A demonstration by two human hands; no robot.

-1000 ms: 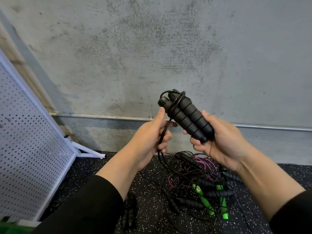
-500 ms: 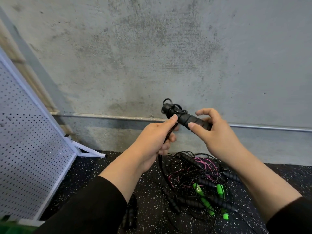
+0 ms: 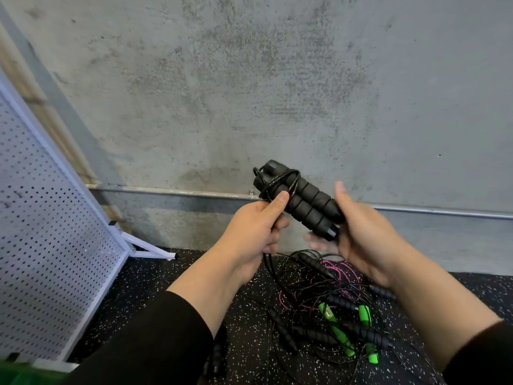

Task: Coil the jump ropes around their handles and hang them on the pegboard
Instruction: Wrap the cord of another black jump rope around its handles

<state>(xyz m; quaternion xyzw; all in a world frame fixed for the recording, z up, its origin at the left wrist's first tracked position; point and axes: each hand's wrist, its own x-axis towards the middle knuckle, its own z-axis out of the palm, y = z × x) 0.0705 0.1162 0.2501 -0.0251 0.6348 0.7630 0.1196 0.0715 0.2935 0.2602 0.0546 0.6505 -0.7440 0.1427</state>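
Two black foam handles are lying side by side above the floor pile of ropes, the left hand pinching the black cord looped around their top and the right hand cradling their lower ends with loosely curled fingers.

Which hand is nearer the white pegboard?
Left. The left hand grips the cord beside the black handles, closer to the pegboard at the frame's left edge; the right hand is beyond the handles, farther away.
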